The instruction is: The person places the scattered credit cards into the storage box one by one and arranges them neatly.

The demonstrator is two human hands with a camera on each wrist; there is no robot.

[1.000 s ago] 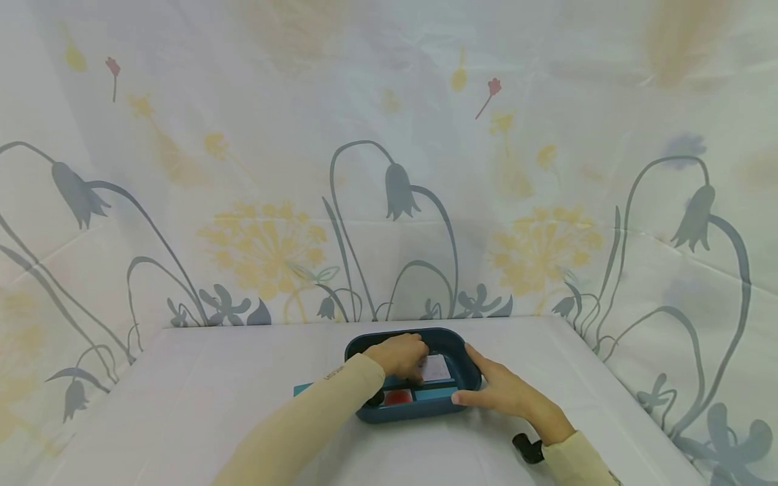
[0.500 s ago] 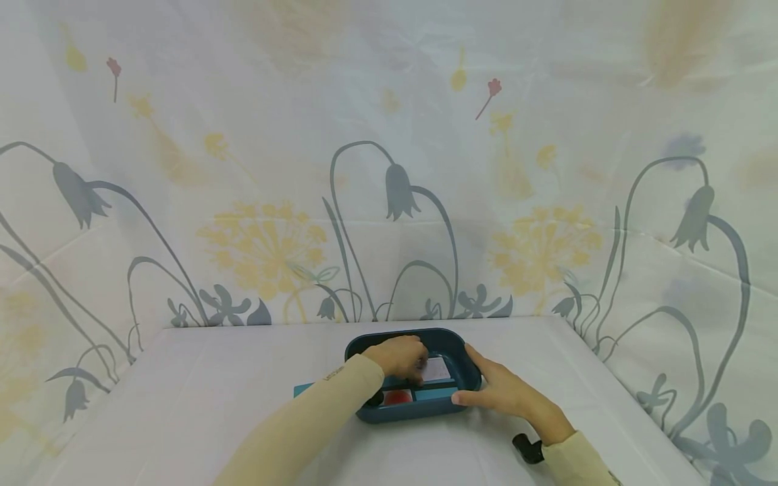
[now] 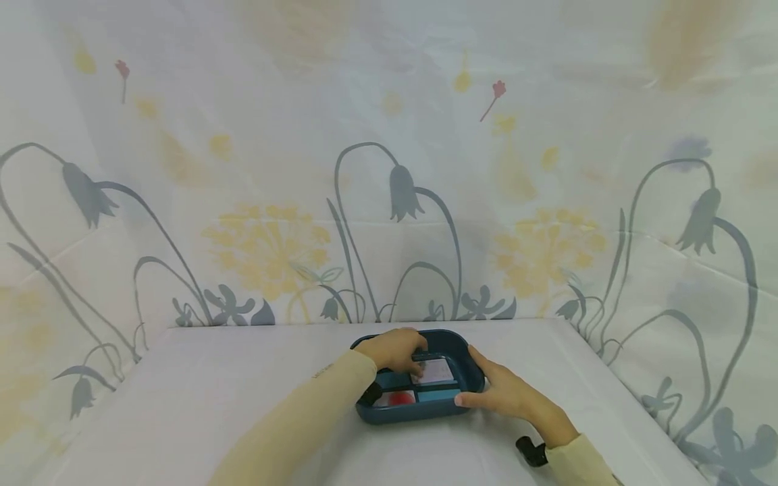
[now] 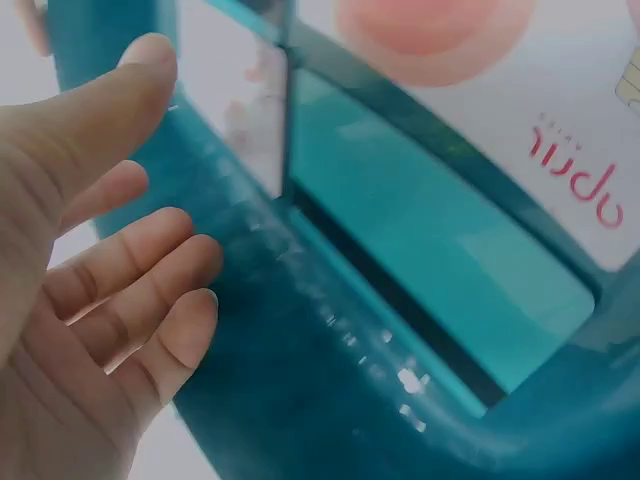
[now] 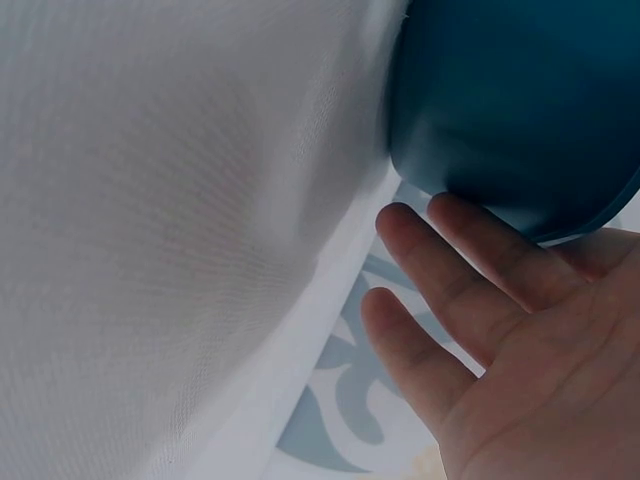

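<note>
A dark teal divided tray lies near the table's far edge. My left hand reaches over its left side, fingertips inside by the far wall. In the left wrist view that hand's fingers bend loosely, thumb extended, nothing between them. Under the dividers show a pale card with a red round print and a smaller pale card. My right hand holds the tray's right end, thumb at the near rim. The right wrist view shows its fingers stretched out below the tray.
A white cloth covers the table. Behind it hangs a flower-patterned curtain. Black wrist cameras show at my left wrist and right wrist.
My left hand has risen slightly and shifted left, showing more of the tray's inside. A teal strip left of the tray is no longer visible beside my arm. My right hand keeps its hold.
</note>
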